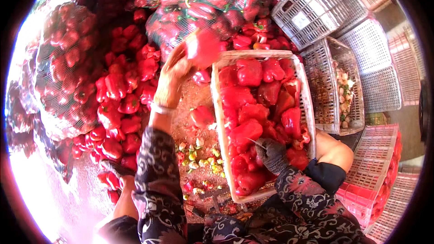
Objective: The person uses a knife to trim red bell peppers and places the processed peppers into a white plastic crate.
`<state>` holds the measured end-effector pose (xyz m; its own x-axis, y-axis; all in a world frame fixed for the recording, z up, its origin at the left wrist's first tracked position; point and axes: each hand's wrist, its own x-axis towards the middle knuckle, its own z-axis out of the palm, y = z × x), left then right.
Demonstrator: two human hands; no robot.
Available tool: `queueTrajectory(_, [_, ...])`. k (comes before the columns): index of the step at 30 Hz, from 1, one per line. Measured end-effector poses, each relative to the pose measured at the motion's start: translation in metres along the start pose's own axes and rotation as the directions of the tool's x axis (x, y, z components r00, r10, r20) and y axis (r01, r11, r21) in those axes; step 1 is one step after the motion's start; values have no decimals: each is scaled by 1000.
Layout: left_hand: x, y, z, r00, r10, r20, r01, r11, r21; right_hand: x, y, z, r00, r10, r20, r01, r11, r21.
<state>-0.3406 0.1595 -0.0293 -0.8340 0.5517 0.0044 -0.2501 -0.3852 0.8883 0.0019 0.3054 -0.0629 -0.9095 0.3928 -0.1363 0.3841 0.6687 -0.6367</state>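
Observation:
My bare left hand (174, 74), a pale band at its wrist, is closed around a red bell pepper (202, 49) that is blurred by motion. It is raised beside the far left corner of a pale plastic crate (219, 119). Cored and whole-looking red bell peppers (253, 110) fill that crate. Over its near right part is my right hand (272, 156) in a dark grey glove, fingers wrapped round a small knife (247, 139). Only the thin blade shows, pointing left over the peppers; its handle is hidden in the glove.
Loose red peppers (115, 99) lie heaped on the left beside full net sacks (68, 68). Cut-off stems and cores (199, 158) litter the ground left of the crate. A crate of pale scraps (346, 92), stacked crates (368, 47) and a pepper-filled crate (370, 167) stand right.

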Motion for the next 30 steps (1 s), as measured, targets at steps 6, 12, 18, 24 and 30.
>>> queueTrajectory(6, [0,-36,-45,949,-85,-303,225,856,466,-2,1,0,990,-107,-96,97,991,-96])
queueTrajectory(12, [-118,-270,-95,742,-326,-586,525,827,204,5,-1,-7,997,-2,83,6,999,-51])
queueTrajectory(18, [-90,-276,-62,644,-401,-651,405,901,-153,1,5,-2,999,-37,29,41,987,-153])
queueTrajectory(24, [-125,-232,-73,733,-524,-433,191,770,-608,0,10,7,1000,-11,27,9,999,52])
queueTrajectory(30, [-181,-108,-21,910,-238,-339,-65,727,-683,-3,5,2,995,-51,-87,47,998,-47])
